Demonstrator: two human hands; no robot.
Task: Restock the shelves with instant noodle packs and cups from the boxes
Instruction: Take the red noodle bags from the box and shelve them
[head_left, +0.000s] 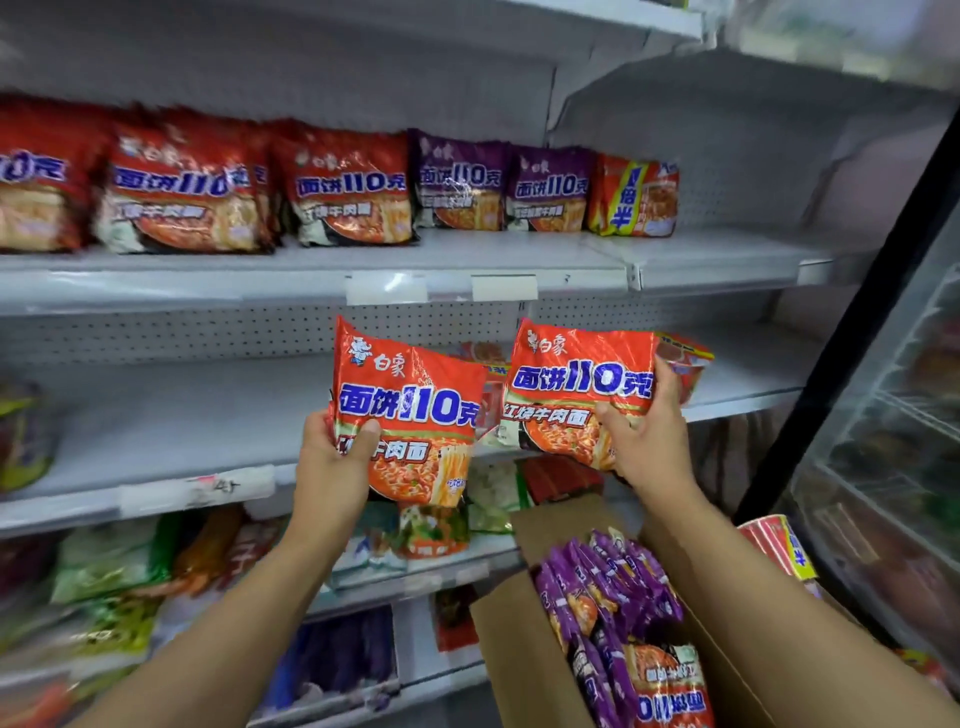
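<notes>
Mid-restock: left hand (332, 457) grips one red noodle pack (410, 415) and right hand (644, 441) grips another red pack (576, 389), both held up above the open cardboard box (524, 649) of purple packs (608, 597), likely next set on the shelf (208, 431) above the box.

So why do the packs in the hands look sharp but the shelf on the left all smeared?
Head view: the two red packs are crisp, while the top-shelf packs at the left and the lower shelves smear with motion blur. The wide lens bends the shelf edge; glare streaks the pack wrappers and the glass door at the right.
</notes>
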